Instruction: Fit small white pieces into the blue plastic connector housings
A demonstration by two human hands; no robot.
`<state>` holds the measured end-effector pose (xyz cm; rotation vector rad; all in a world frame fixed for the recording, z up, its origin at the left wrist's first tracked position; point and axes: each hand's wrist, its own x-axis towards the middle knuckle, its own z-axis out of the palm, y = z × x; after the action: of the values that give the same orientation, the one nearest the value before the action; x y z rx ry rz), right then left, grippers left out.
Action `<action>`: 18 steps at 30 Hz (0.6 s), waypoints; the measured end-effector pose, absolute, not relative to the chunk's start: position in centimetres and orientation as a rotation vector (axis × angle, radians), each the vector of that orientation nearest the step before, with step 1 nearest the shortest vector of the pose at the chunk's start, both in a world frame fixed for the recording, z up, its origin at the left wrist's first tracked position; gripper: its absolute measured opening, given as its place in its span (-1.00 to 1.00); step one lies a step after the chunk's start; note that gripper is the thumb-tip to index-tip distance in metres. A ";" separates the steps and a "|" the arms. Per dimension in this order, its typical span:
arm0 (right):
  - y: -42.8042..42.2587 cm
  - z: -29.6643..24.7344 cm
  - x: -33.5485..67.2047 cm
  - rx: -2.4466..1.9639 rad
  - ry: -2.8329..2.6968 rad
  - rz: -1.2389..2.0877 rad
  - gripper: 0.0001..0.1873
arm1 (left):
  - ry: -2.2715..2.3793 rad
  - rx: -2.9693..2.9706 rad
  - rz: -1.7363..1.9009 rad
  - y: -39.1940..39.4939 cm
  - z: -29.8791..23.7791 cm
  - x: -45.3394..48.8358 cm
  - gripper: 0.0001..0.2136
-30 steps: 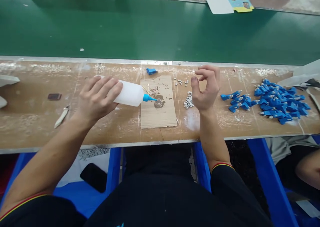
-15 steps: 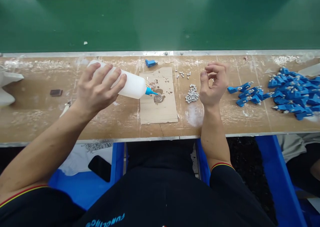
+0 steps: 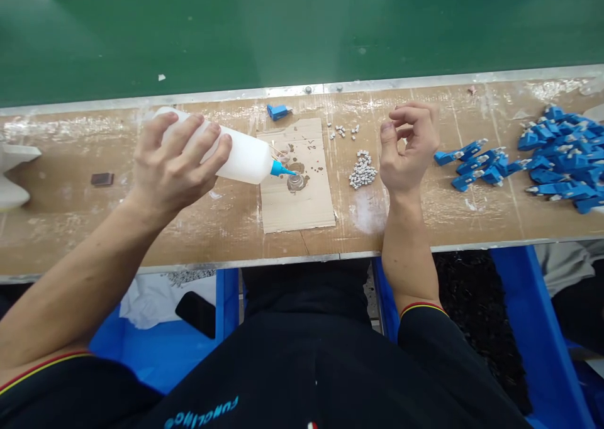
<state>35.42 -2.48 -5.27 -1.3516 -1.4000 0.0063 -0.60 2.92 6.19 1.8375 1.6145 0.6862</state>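
Observation:
My left hand [image 3: 177, 158] is wrapped around a white squeeze bottle [image 3: 243, 157], which is tipped down to the right. The tip of its blue nozzle [image 3: 279, 168] is at a small clear round dish [image 3: 296, 181]; whether they touch I cannot tell. The dish rests on a piece of cardboard [image 3: 302, 212] with dark wet spots. My right hand [image 3: 408, 146] is raised at the right, its fingers loosely curled and the thumb apart from them; I see nothing in it. A pile of small grey pieces [image 3: 362, 170] lies to its left.
Several blue plastic parts [image 3: 491, 165] lie right of my right hand, with a bigger heap [image 3: 566, 158] beyond. One blue part [image 3: 278, 112] sits behind the cardboard. A dark small block [image 3: 102, 179] lies at left. A green surface [image 3: 302, 33] runs behind the table; a phone [image 3: 195, 314] is below.
The view has shifted and tilted slightly. My left hand still holds the bottle with its nozzle at the dish. My right hand stays raised and loosely curled.

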 end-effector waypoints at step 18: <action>-2.6 -4.2 33.9 -1.350 -1.448 0.013 -0.56 | 1.604 2.235 0.490 3.3 6.6 -1.2 -0.65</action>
<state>33.86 -2.56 -4.23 -1.3504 -1.4481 0.0131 -1.21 3.27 6.57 2.2348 1.6038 0.4897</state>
